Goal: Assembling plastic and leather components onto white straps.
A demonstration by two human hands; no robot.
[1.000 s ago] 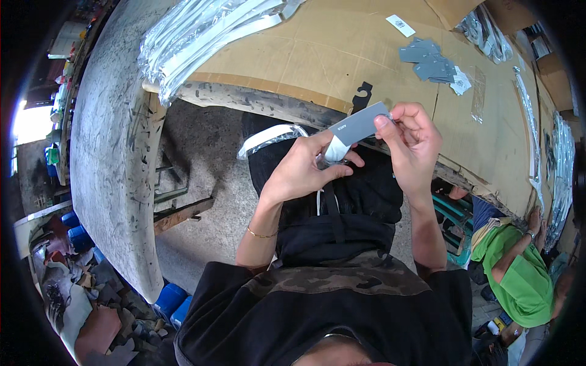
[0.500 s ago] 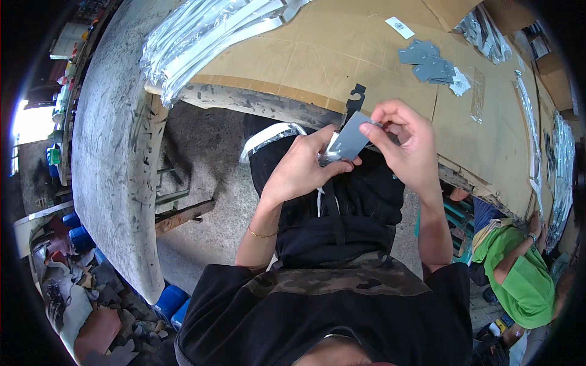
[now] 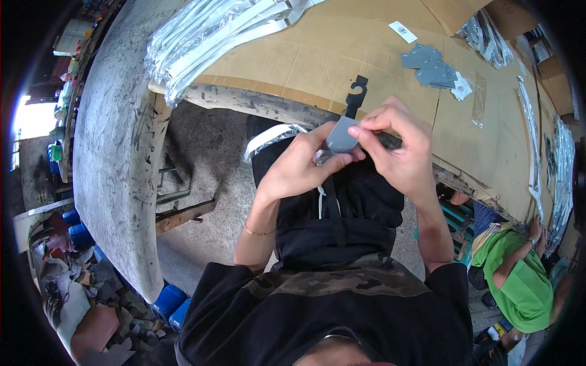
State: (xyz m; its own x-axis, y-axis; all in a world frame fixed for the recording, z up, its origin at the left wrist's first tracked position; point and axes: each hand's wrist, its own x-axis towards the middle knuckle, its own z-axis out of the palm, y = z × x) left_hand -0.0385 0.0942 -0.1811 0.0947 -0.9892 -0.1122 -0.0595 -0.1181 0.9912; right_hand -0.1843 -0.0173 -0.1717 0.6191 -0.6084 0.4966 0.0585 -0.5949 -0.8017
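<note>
My left hand (image 3: 299, 161) is closed round the end of a white strap in clear plastic wrap, just below a black plastic hook hanger (image 3: 355, 97) that sticks up past the fingers. A grey card tag (image 3: 340, 135) lies over that end, pinched at its right corner by the thumb and fingers of my right hand (image 3: 400, 146). The left thumb is close to the tag's lower edge; whether it presses on it I cannot tell. More wrapped white strap (image 3: 271, 138) loops over my lap. My hands hide most of the wrapped end.
A bundle of white straps in clear plastic (image 3: 226, 36) lies at the table's far left. On the cardboard-covered table (image 3: 317, 61) are a pile of grey tags (image 3: 430, 64) and a white label (image 3: 403, 32). A person in green (image 3: 516, 280) is at right.
The grey tag has moved slightly left and down against the strap end, and my right hand has shifted left with it. The hanger now stands a little higher in view.
</note>
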